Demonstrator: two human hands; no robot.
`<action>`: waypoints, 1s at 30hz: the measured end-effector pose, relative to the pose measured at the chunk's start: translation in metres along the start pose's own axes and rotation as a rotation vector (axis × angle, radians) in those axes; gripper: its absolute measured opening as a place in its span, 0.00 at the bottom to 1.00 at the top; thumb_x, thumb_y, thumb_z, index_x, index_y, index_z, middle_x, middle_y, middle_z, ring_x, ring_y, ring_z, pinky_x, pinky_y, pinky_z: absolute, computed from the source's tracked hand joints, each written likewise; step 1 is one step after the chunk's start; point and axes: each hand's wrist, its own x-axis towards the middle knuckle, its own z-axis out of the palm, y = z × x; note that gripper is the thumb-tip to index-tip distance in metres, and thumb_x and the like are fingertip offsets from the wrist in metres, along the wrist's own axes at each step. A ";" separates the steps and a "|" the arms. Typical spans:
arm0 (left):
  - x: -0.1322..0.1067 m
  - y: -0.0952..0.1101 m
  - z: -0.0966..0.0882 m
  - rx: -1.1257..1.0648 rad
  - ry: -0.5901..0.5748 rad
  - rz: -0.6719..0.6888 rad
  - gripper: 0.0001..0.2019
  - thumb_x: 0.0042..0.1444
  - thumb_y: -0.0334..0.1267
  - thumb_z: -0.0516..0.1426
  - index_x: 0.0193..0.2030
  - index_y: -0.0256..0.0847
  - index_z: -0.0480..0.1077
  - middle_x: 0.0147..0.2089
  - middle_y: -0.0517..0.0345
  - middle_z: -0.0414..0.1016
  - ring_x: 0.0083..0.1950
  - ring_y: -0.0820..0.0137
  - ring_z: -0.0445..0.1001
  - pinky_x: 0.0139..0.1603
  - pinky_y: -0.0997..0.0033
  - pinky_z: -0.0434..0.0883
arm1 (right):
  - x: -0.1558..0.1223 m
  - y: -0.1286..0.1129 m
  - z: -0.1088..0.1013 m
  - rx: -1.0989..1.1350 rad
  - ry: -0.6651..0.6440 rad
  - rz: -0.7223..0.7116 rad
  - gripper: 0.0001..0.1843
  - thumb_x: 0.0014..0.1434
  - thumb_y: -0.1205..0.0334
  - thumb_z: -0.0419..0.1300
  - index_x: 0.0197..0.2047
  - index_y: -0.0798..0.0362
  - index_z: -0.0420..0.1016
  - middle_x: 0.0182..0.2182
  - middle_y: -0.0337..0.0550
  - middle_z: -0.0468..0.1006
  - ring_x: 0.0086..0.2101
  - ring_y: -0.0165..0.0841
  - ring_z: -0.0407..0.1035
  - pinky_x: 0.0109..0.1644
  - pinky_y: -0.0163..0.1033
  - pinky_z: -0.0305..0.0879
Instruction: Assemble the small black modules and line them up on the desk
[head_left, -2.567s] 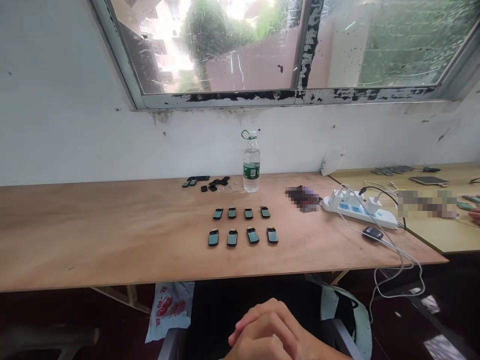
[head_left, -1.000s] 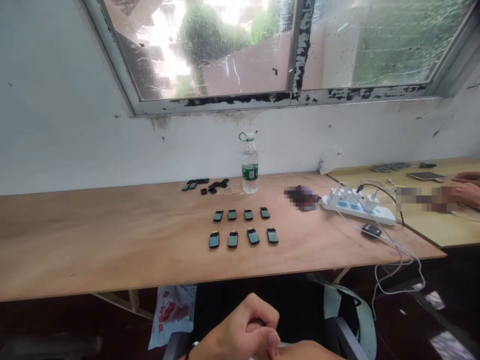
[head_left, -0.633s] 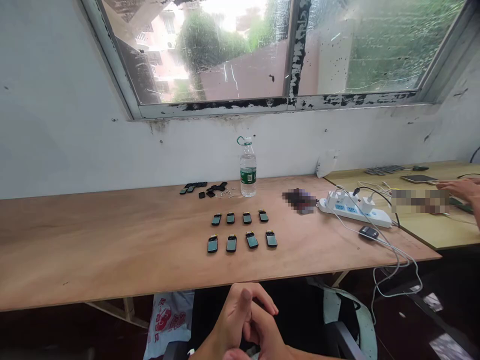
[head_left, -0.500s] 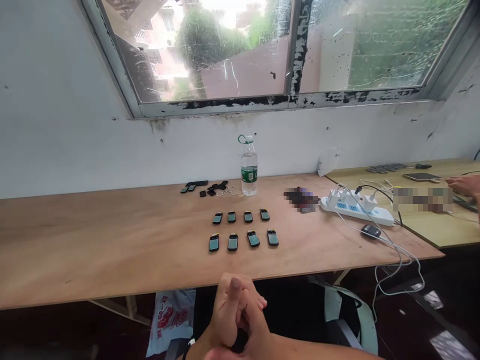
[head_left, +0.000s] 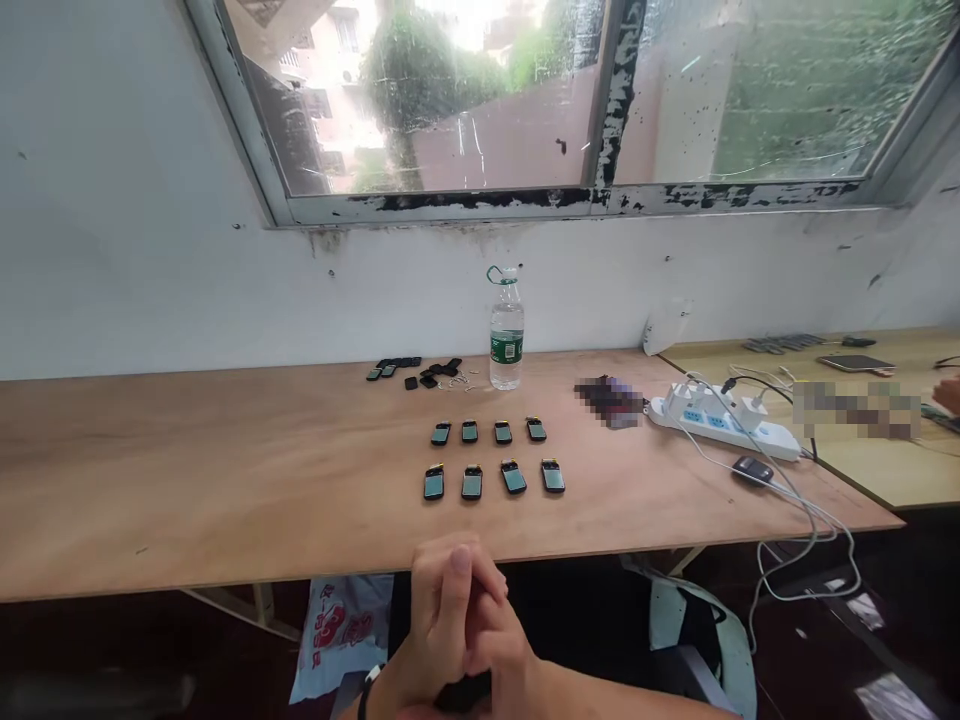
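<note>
Wooden table (head_left: pixel 225 470), small screened devices (head_left: pixel 472 484), left hand (head_left: pixel 441 615) and right hand (head_left: pixel 501 645) clasped together, grip closed

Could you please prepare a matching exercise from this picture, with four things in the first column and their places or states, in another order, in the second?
Column one:
1. Left hand
2. Small screens
3. Bottle
4. Power strip

Column two:
A. Upright, green-labelled
B. White, with plugs in it
C. Clasped with the right hand
D. Lying in two rows of four

Pairs: 1-C, 2-D, 3-A, 4-B.
</note>
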 end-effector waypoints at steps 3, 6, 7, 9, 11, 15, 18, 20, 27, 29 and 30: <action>0.007 0.001 -0.006 0.067 0.115 0.016 0.31 0.72 0.59 0.43 0.23 0.47 0.70 0.26 0.52 0.73 0.30 0.64 0.71 0.37 0.60 0.70 | 0.000 -0.008 0.002 -0.209 0.064 -0.162 0.19 0.55 0.49 0.73 0.35 0.47 0.68 0.31 0.38 0.65 0.31 0.33 0.64 0.39 0.45 0.66; 0.015 -0.009 -0.011 0.111 0.186 0.022 0.32 0.72 0.59 0.43 0.21 0.46 0.68 0.24 0.55 0.71 0.28 0.67 0.70 0.36 0.62 0.69 | -0.003 -0.013 0.006 -0.350 -0.016 -0.233 0.05 0.59 0.59 0.68 0.37 0.45 0.75 0.31 0.40 0.67 0.35 0.35 0.66 0.41 0.44 0.64; 0.017 -0.013 -0.012 0.120 0.191 0.026 0.32 0.72 0.59 0.44 0.20 0.45 0.67 0.23 0.56 0.70 0.27 0.67 0.69 0.34 0.63 0.68 | -0.004 -0.013 0.007 -0.358 -0.043 -0.269 0.05 0.58 0.62 0.68 0.37 0.44 0.76 0.32 0.39 0.68 0.36 0.35 0.66 0.42 0.43 0.64; 0.019 -0.021 -0.013 0.137 0.187 0.033 0.32 0.71 0.59 0.44 0.19 0.44 0.67 0.21 0.57 0.70 0.26 0.69 0.68 0.33 0.65 0.66 | -0.006 -0.011 0.009 -0.358 -0.084 -0.344 0.06 0.58 0.65 0.67 0.35 0.44 0.76 0.33 0.38 0.72 0.37 0.33 0.66 0.44 0.41 0.63; 0.021 -0.028 -0.011 0.151 0.170 0.045 0.33 0.72 0.59 0.44 0.19 0.44 0.67 0.21 0.57 0.70 0.25 0.69 0.68 0.32 0.65 0.65 | -0.011 -0.007 0.012 -0.368 -0.150 -0.389 0.06 0.58 0.65 0.67 0.34 0.44 0.75 0.35 0.36 0.76 0.38 0.32 0.67 0.44 0.40 0.63; 0.020 -0.033 -0.006 0.186 0.137 0.066 0.34 0.71 0.61 0.44 0.19 0.45 0.67 0.21 0.57 0.70 0.24 0.68 0.67 0.30 0.64 0.62 | -0.025 0.002 0.023 -0.431 -0.181 -0.412 0.07 0.58 0.68 0.64 0.35 0.44 0.75 0.39 0.32 0.80 0.39 0.32 0.68 0.46 0.38 0.65; 0.019 -0.031 -0.005 0.220 0.135 0.069 0.33 0.71 0.61 0.44 0.20 0.46 0.67 0.21 0.57 0.69 0.24 0.67 0.66 0.29 0.63 0.60 | -0.033 0.006 0.035 -0.424 -0.153 -0.386 0.04 0.61 0.63 0.63 0.35 0.43 0.75 0.39 0.32 0.81 0.39 0.32 0.69 0.50 0.40 0.67; 0.020 -0.029 -0.005 0.234 0.142 0.086 0.32 0.71 0.61 0.45 0.20 0.46 0.67 0.20 0.57 0.68 0.23 0.67 0.65 0.29 0.62 0.59 | -0.035 0.007 0.038 -0.412 -0.225 -0.350 0.02 0.63 0.57 0.62 0.37 0.42 0.76 0.38 0.34 0.80 0.40 0.34 0.70 0.50 0.41 0.68; 0.022 -0.030 -0.004 0.250 0.159 0.065 0.31 0.67 0.63 0.51 0.19 0.46 0.67 0.19 0.58 0.66 0.23 0.68 0.62 0.29 0.63 0.57 | -0.017 0.003 0.027 -0.398 -0.132 -0.335 0.11 0.67 0.53 0.60 0.34 0.48 0.72 0.41 0.33 0.81 0.38 0.33 0.71 0.56 0.44 0.67; 0.023 -0.030 -0.003 0.257 0.150 0.056 0.31 0.68 0.62 0.51 0.19 0.45 0.67 0.20 0.57 0.67 0.23 0.68 0.63 0.29 0.63 0.58 | -0.010 0.003 0.026 -0.359 -0.101 -0.354 0.12 0.68 0.52 0.60 0.34 0.49 0.72 0.40 0.33 0.81 0.38 0.33 0.70 0.56 0.44 0.67; 0.023 -0.031 -0.003 0.259 0.145 0.051 0.30 0.68 0.61 0.51 0.19 0.45 0.67 0.20 0.56 0.68 0.23 0.68 0.63 0.29 0.63 0.58 | -0.008 0.003 0.027 -0.342 -0.085 -0.359 0.13 0.68 0.51 0.61 0.34 0.49 0.72 0.39 0.33 0.81 0.37 0.33 0.70 0.55 0.43 0.68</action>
